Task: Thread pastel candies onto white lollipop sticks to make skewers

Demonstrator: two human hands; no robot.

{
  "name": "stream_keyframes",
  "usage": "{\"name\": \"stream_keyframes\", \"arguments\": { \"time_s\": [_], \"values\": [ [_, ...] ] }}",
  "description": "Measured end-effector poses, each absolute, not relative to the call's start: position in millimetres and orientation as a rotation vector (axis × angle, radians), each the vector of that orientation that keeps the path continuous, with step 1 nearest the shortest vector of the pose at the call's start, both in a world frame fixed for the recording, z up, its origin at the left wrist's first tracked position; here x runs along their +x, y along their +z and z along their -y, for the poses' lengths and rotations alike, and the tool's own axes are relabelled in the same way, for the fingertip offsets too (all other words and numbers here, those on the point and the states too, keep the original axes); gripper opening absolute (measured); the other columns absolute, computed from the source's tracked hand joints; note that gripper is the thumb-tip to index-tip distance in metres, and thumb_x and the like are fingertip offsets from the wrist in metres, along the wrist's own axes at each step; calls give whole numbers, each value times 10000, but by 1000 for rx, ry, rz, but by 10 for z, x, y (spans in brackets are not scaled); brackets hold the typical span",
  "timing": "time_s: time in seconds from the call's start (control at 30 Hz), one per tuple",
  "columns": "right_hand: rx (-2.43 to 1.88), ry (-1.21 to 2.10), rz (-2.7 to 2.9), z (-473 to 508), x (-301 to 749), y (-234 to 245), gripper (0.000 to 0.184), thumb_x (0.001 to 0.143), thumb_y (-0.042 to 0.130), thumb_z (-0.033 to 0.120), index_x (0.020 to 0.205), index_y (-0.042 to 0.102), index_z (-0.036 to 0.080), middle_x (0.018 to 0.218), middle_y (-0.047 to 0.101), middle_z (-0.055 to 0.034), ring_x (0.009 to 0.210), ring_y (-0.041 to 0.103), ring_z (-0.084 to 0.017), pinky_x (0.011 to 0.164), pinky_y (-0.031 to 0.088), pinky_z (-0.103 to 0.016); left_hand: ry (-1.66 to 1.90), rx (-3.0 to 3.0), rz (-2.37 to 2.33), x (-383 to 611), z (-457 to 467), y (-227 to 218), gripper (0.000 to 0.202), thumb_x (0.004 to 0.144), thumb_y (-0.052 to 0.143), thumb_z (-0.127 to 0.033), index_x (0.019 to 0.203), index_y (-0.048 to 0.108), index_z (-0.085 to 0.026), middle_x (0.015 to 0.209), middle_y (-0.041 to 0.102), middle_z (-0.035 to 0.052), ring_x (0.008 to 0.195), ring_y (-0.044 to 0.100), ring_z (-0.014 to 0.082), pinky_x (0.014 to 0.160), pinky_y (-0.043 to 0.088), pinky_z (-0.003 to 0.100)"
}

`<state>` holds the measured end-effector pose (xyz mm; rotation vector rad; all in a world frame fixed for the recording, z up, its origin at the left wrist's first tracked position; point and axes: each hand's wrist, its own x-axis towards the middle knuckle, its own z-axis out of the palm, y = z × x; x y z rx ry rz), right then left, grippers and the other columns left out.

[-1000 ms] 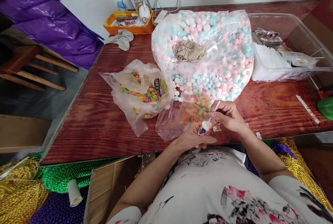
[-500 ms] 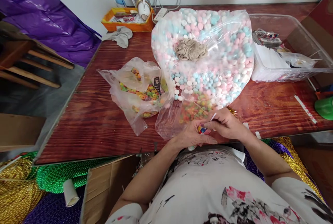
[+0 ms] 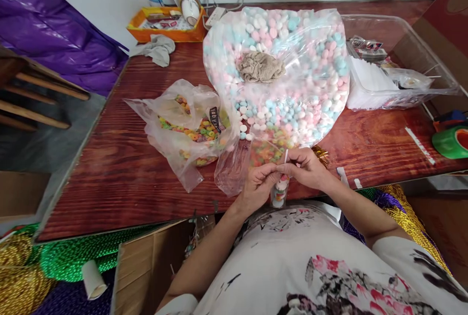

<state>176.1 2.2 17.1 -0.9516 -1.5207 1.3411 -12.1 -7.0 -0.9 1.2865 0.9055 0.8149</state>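
Observation:
Close to the table's front edge, both hands pinch the top of a small clear bag (image 3: pixel 279 194) with a few pale candies and something coloured in it. My left hand (image 3: pixel 258 186) grips it from the left, fingers closed. From the other side my right hand (image 3: pixel 305 168) also closes on the bag's top. A thin white stick (image 3: pixel 286 156) pokes up between the fingertips; its lower end is hidden. Just beyond the hands lies a clear bag of coloured ring candies (image 3: pixel 265 151). Behind it spreads a large clear bag of pastel candies (image 3: pixel 310 86).
A brown cloth (image 3: pixel 260 67) rests on the large bag. To the left are another bag of ring candies (image 3: pixel 197 132), a grey rag (image 3: pixel 157 49) and an orange tray (image 3: pixel 164 34). A clear plastic bin (image 3: pixel 398 93) and green tape roll (image 3: pixel 448 143) stand at right.
The coloured wrapped piece with the stick has gone down between the hands, and the small bag now hangs in view below them. The stick stands more upright. The view has shifted slightly.

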Motion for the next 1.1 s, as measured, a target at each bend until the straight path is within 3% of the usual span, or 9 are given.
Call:
{"name": "stream_keyframes", "arguments": {
  "time_s": [0.13, 0.43, 0.6, 0.63, 0.73, 0.83, 0.93, 1.0, 1.1],
  "values": [
    [-941, 1230, 1392, -83, 1764, 229, 200, 844, 722, 379, 892, 659, 195, 756, 595, 10, 656, 526, -110, 609, 430, -238, 884, 1177, -1062, -36, 95, -59, 443, 806, 685, -604, 767, 693, -162, 624, 575, -4, 565, 462, 107, 537, 394, 234],
    [-993, 896, 1779, -147, 1583, 318, 316, 917, 573, 342, 634, 514, 215, 562, 464, 29, 532, 435, -134, 494, 335, -274, 1077, 1061, -1038, 116, -15, -104, 571, 746, 635, -724, 597, 581, -175, 511, 458, -23, 482, 380, 104, 495, 309, 249],
    [-963, 998, 1728, -168, 1490, -87, 147, 865, 645, 371, 775, 663, 255, 663, 610, -15, 582, 560, -191, 512, 453, -306, 1276, 1033, -1108, -3, -181, -226, 461, 731, 696, -614, 595, 605, -183, 587, 510, 0, 575, 425, 129, 594, 366, 289],
    [-976, 1020, 1639, -170, 1493, -169, 108, 839, 679, 372, 880, 690, 273, 708, 640, -17, 591, 578, -199, 515, 473, -310, 1298, 1011, -1131, -41, -207, -216, 440, 744, 687, -602, 615, 625, -186, 604, 528, 6, 589, 438, 136, 611, 383, 297],
    [-1113, 942, 1487, -106, 1475, -273, 348, 738, 788, 345, 1066, 690, 285, 779, 671, -13, 591, 574, -190, 527, 487, -311, 1293, 977, -1195, -103, -216, -122, 396, 797, 650, -574, 697, 677, -191, 665, 570, 20, 642, 486, 155, 672, 440, 314],
    [-1193, 860, 1628, 18, 1382, -136, 123, 757, 767, 306, 765, 670, 230, 679, 607, -4, 605, 521, -167, 565, 449, -299, 1272, 1140, -1138, -69, -119, 0, 321, 848, 650, -493, 751, 710, -194, 823, 640, 45, 832, 575, 182, 869, 477, 325],
    [-1165, 867, 1552, -69, 1324, -64, 187, 837, 670, 277, 672, 611, 212, 651, 571, 2, 648, 514, -153, 639, 435, -301, 1232, 1108, -1110, -57, -96, -10, 262, 872, 659, -472, 918, 744, -229, 1011, 676, 49, 1059, 579, 200, 1002, 445, 321],
    [-1188, 971, 1428, -158, 1371, -117, 146, 852, 647, 273, 723, 628, 208, 691, 571, 2, 678, 517, -145, 662, 434, -295, 1149, 990, -1049, -75, -111, -103, 354, 897, 627, -507, 1149, 705, -271, 1106, 679, 43, 1136, 567, 197, 993, 454, 311],
    [-1218, 1119, 1320, -141, 1463, -181, 177, 848, 651, 293, 700, 611, 204, 656, 532, 16, 629, 487, -123, 612, 415, -274, 921, 918, -945, -105, -65, -201, 470, 874, 647, -544, 1224, 675, -232, 1012, 689, 45, 978, 608, 176, 846, 490, 269]
  ]
}}
